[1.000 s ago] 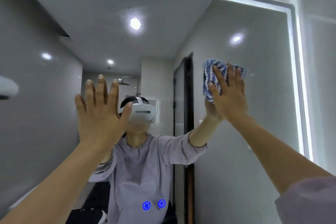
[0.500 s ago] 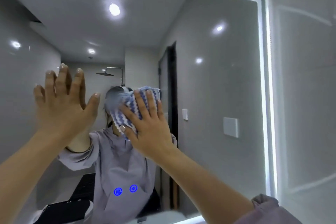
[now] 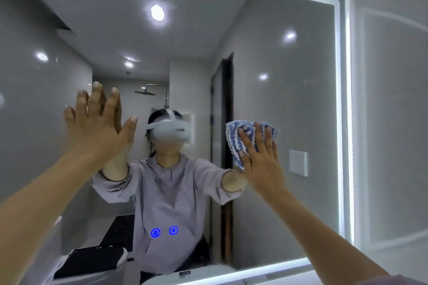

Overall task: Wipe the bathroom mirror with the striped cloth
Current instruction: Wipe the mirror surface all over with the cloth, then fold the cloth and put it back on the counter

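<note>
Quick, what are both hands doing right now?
Left hand: open, fingers straight, up at the mirror, holding nothing.
Right hand: open, flat fingers pressing the striped cloth onto the mirror.

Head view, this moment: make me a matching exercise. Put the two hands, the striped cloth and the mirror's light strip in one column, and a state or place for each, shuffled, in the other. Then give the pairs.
Column one
1. left hand
2. right hand
3. striped cloth
4. light strip

Column two
A. blue and white, pressed against the mirror
B. glows white along the mirror's right edge
C. fingers spread, holds nothing
D. lies flat on the cloth, fingers straight

Pairs: 1-C, 2-D, 3-A, 4-B.
</note>
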### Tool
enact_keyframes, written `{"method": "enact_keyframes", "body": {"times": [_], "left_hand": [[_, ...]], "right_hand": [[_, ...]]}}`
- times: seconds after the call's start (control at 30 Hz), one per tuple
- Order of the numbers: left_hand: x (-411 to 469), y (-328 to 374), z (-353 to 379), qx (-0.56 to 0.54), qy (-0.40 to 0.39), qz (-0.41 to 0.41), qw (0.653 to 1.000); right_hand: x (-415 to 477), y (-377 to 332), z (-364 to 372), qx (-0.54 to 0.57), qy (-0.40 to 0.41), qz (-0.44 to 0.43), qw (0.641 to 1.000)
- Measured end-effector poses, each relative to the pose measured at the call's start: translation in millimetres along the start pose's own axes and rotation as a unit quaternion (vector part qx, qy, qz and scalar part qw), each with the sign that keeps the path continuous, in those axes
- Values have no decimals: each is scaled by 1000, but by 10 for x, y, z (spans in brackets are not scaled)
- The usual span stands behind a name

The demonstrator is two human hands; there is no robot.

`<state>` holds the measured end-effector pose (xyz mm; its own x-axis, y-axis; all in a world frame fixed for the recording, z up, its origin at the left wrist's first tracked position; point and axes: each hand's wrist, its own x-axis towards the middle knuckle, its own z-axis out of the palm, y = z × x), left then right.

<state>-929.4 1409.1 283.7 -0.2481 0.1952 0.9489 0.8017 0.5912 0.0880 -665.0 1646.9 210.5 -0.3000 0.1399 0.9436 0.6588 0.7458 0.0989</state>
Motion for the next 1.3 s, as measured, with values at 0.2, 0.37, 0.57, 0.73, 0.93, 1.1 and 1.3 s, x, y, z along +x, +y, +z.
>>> {"method": "enact_keyframes", "body": {"times": [0.2, 0.37, 0.57, 0.73, 0.93, 1.1, 1.3], "left_hand": [[15, 15, -403, 61, -105, 6, 993], [-503, 421, -917, -17, 12, 97, 995], [-1362, 792, -1151, -335, -248, -44, 908], [-2087, 1208, -1231, -561, -458, -372, 581], [-2990, 1409, -1530, -670, -380, -547, 329], [-3384, 1378, -1803, -679, -324, -506, 422], [-3611, 1432, -2019, -642, -241, -481, 546]], "right_hand": [[75, -289, -260, 248, -22, 124, 961], [-48, -816, -846, 747, -31, 398, 531], [-761, -1114, -1445, 898, -72, 412, 134], [-1411, -1320, -1756, 882, -104, 452, 84], [-1945, -1529, -2029, 852, -183, 476, 120], [-2323, -1587, -2185, 838, -240, 463, 160], [-2589, -1456, -2202, 771, -287, 479, 305]]}}
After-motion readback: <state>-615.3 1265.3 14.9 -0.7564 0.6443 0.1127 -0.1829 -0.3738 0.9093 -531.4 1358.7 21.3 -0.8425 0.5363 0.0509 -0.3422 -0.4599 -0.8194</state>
